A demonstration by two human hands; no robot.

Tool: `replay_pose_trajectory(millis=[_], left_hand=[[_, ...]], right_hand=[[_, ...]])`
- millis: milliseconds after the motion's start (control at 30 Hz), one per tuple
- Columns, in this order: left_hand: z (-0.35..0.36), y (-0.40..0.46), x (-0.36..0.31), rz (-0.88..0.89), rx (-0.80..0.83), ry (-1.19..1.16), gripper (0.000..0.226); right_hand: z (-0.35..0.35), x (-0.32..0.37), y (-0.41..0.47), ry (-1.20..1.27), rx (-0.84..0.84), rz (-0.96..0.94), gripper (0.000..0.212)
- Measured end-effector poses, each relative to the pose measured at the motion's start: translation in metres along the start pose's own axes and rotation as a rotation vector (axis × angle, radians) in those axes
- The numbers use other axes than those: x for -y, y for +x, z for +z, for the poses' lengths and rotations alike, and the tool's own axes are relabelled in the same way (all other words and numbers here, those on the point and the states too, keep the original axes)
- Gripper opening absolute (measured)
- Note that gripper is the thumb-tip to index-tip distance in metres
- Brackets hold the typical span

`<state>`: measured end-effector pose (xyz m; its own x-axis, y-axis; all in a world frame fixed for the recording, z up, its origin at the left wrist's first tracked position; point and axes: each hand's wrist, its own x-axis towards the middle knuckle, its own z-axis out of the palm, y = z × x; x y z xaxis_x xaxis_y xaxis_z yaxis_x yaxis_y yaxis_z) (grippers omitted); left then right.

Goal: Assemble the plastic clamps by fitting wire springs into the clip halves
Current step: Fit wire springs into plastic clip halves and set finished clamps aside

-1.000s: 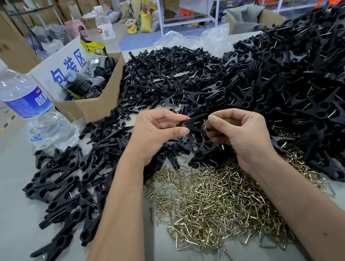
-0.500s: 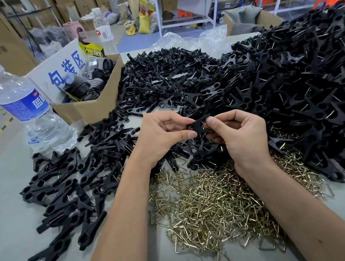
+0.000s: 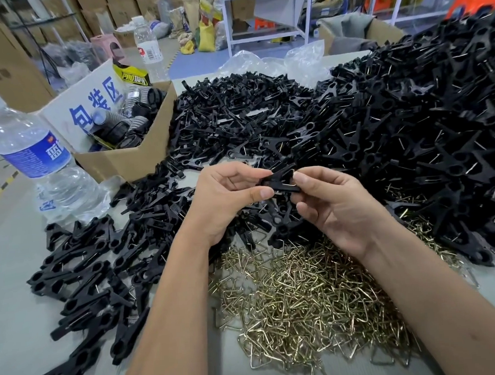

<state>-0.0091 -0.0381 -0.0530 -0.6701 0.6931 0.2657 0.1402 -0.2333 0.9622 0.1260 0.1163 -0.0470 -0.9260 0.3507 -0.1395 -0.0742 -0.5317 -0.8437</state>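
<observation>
A single head-worn wide-angle view looks forward and down over the table (image 3: 14, 332) from close above, both forearms reaching in from the bottom edge. The near heaps fill the frame; the lens bends the edges, and the warehouse floor shows far behind.

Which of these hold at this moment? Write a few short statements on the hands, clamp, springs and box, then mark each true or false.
1. Both the left hand and the right hand hold one black clamp. True.
2. The wire springs lie in the cardboard box. False: they lie heaped on the table, near the person.
3. The water bottle stands left of the box. True.
4. The clamp rests on the table. False: it is held above the piles.
</observation>
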Motion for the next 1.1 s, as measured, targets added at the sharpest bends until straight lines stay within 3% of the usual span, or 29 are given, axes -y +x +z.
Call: replay_pose_trajectory(millis=[133,267,367,533,700,900,1100], left_hand=[[0.001,-0.001,-0.004,-0.01,0.08,-0.083,0.029],[0.001,-0.003,-0.006,-0.019,0.118,-0.072,0.032],[0.0,-0.003,-0.002,-0.013,0.122,-0.052,0.034],[0.004,-0.003,-0.001,-0.001,0.021,0.052,0.036],[0.007,-0.004,-0.002,0.039,0.0,0.104,0.036],[0.007,-0.004,-0.002,0.039,-0.004,0.145,0.04],[0.008,-0.003,-0.002,0.041,-0.004,0.146,0.036]], right_hand=[[-0.006,0.005,-0.002,0.139,0.267,0.188,0.031],[-0.008,0.007,-0.003,0.136,0.387,0.251,0.042],[-0.011,0.005,0.0,0.207,0.381,0.289,0.054],[-0.016,0.008,0.004,0.177,0.302,0.3,0.04],[-0.021,0.009,0.007,0.222,0.35,0.318,0.058],[-0.023,0.008,0.009,0.343,0.369,0.386,0.043],[-0.023,0.006,0.006,0.388,0.373,0.38,0.052]])
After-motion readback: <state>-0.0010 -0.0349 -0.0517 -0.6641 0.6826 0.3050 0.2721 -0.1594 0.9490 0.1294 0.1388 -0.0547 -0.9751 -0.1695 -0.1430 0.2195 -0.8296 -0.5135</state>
